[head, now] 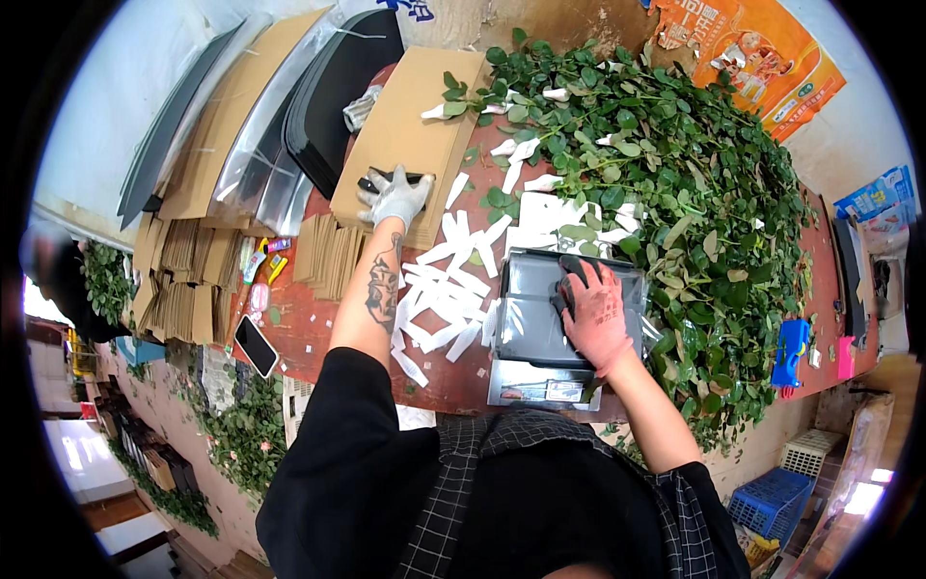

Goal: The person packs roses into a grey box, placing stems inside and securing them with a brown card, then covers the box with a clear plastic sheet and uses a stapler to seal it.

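My left hand [396, 195], in a pale grey glove, reaches onto a stack of brown cardboard sheets [412, 108]. Its fingers lie spread over a small black object [370, 184], too covered to name. In a red glove with dark fingers, my right hand [593, 304] rests on a dark stack with shiny clear plastic [522, 318]; whether it grips the edge cannot be told. White paper strips [441, 289] are scattered between my hands. Right of them is a big heap of leafy rose stems [694, 217], several ending in white wrapped tips [524, 150].
Folded cardboard pieces [329, 257] and a phone [257, 346] lie at the left, below upright black sheets [347, 94]. A blue tape dispenser [790, 353] stands at the right. Blue crates [770, 503] are on the floor. Part of another person [61, 282] shows at the far left.
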{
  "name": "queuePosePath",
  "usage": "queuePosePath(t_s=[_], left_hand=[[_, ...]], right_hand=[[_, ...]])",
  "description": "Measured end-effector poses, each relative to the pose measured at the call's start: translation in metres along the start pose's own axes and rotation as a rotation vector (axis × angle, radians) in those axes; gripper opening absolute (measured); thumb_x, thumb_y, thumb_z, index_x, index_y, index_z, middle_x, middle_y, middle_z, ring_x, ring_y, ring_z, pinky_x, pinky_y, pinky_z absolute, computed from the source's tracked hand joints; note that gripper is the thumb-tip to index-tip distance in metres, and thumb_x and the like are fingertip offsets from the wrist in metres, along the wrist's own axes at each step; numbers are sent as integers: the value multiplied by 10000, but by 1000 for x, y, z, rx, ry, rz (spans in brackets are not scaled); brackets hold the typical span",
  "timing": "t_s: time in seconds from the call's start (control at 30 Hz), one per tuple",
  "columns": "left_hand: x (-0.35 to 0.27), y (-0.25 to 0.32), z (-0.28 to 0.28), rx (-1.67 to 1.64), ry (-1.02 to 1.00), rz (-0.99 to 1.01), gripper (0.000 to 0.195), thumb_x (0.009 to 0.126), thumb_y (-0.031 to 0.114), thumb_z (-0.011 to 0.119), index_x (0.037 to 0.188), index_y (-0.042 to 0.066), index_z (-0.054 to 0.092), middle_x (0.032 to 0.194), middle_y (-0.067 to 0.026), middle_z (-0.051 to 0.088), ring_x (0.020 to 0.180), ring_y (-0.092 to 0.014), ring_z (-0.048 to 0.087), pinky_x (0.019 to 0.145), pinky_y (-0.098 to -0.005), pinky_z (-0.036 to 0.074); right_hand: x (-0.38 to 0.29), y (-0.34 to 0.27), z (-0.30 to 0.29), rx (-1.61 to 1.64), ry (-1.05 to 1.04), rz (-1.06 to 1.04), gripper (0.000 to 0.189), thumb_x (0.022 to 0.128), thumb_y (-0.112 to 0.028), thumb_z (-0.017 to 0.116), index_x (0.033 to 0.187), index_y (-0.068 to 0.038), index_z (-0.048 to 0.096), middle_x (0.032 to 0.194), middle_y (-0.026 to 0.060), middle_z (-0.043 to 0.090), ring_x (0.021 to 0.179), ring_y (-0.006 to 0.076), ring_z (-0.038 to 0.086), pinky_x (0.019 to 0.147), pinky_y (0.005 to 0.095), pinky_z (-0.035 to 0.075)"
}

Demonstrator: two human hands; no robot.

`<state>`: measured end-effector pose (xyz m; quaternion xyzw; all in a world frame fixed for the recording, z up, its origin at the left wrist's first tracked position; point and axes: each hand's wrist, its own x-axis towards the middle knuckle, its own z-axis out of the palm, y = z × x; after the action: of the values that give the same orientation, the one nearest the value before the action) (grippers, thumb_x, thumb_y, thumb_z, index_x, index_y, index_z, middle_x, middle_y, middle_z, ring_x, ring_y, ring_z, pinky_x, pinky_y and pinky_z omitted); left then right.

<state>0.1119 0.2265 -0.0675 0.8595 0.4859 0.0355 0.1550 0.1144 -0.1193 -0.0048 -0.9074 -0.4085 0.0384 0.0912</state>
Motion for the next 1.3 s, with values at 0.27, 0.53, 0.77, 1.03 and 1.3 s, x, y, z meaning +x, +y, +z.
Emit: queuePosePath(t_s=[0.27, 0.53, 0.77, 1.03, 1.3], left_hand=[[35, -24, 9, 241, -164, 348, 501, 717, 255, 596, 1215, 209, 561, 1518, -168, 228, 1378, -467, 175, 1088, -567, 219], [23, -12, 25, -35, -141, -126, 1122, 632, 500, 702, 1490, 96, 101, 1451, -331, 200, 1281, -447, 385, 1038, -450, 366], [14, 3, 0, 160, -185, -51, 1232, 532, 341, 792, 1503, 145, 59, 1414, -283, 337, 1225, -409, 474, 1014, -396, 417], [26, -18, -15, 446, -3, 439, 784, 687, 204, 674, 1393, 129, 341, 1184, -172, 561, 1105, -323, 570, 883, -436, 482], [45, -81, 8, 225, -93, 376, 643, 628, 480, 689, 1132, 87, 619, 1197, -206, 567, 1121, -343, 543, 948, -402, 438]], right_hand=[[3, 13, 3, 103, 52, -20, 500, 718, -187, 688, 1171, -38, 540, 1294, 196, 454, 1229, 396, 386, 1059, 492, 293], [0, 16, 7, 131, 51, -5, 490, 695, -190, 705, 1143, -67, 549, 1291, 179, 461, 1234, 387, 383, 1048, 495, 296], [0, 15, 9, 200, 88, 7, 475, 672, -141, 707, 1113, -43, 563, 1285, 185, 461, 1224, 404, 385, 1049, 501, 297], [-1, 18, 13, 221, 123, -18, 477, 673, -194, 715, 1107, -67, 562, 1278, 185, 465, 1217, 399, 396, 1040, 501, 306], [-2, 17, 2, 268, 55, -77, 515, 610, -316, 780, 1033, -130, 552, 1290, 198, 442, 1238, 423, 360, 1045, 522, 267]])
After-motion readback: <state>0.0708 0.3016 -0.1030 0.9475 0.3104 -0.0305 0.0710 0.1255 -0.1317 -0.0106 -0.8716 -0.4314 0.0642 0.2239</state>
